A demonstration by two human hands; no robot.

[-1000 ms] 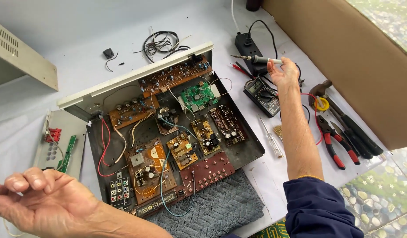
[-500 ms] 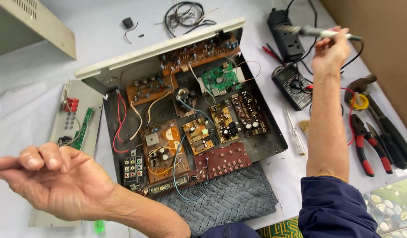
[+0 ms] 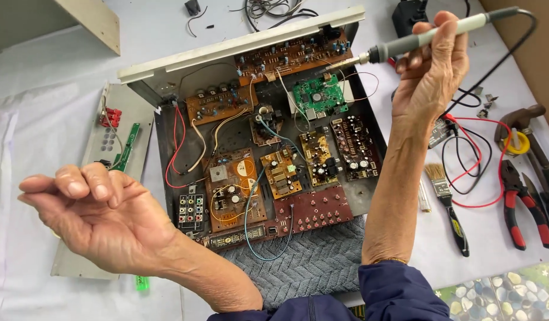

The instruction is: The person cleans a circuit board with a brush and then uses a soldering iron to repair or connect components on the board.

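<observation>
1. Head view: soldering iron (image 3: 429, 37) sits gripped in the right hand (image 3: 432, 71), raised over the far right part of the open amplifier chassis (image 3: 167, 125). Its metal tip points left, above the green circuit board (image 3: 318, 95), and its black cord runs off to the right.
2. Left hand (image 3: 90, 208) hovers at the near left, fingers curled loosely inward with nothing visible in it, above the grey detached panel (image 3: 117, 137) lying on the white worktop (image 3: 36, 119).
3. Chassis interior holds several brown circuit boards (image 3: 239, 184) joined by red, white and blue wires; its near edge rests on a grey knitted cloth (image 3: 310, 261).
4. Right of the chassis lie a small brush (image 3: 444, 196), red-handled pliers (image 3: 518, 208), a hammer (image 3: 524, 119) and red and black meter leads (image 3: 482, 172), all on the worktop.
5. Dark blue sleeves cover both forearms at the near edge.
</observation>
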